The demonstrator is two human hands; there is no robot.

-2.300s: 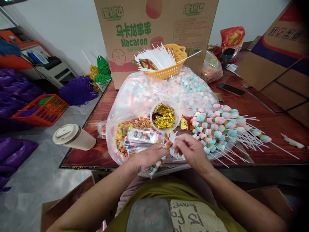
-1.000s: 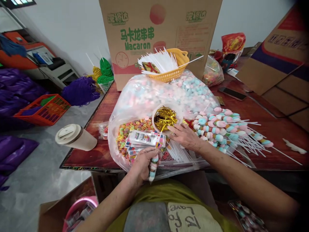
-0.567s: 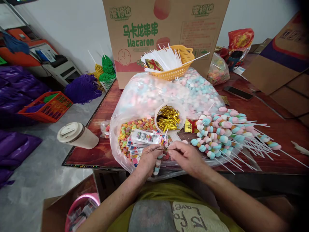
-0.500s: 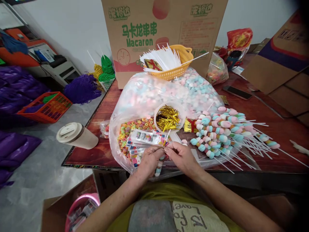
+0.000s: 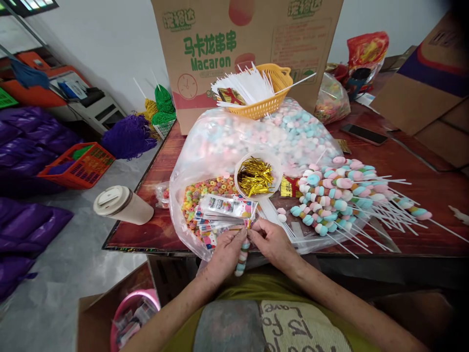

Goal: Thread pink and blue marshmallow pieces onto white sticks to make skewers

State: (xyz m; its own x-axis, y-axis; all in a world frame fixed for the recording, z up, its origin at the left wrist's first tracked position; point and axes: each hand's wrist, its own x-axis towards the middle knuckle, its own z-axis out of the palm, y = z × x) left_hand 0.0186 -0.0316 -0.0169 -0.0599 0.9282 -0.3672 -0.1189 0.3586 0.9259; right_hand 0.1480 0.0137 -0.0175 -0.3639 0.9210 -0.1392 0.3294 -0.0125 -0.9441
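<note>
My left hand and my right hand meet at the near table edge, both pinched on the top of a bagged marshmallow skewer that hangs down between them. A gold twist tie seems to be at the pinch, too small to be sure. Just beyond my fingers lies a stack of printed clear bags. A white bowl of gold twist ties sits behind that. A pile of pink, blue and white marshmallow skewers lies to the right.
A big clear bag of marshmallows and ring candies fills the table middle. Behind stand a yellow basket of white sticks and a Macaron carton. A lidded cup lies left; a phone right.
My right hand reached to the bowl of gold ties, then came back to my left hand. Both hands and the bagged skewer have since moved slightly nearer to my body.
</note>
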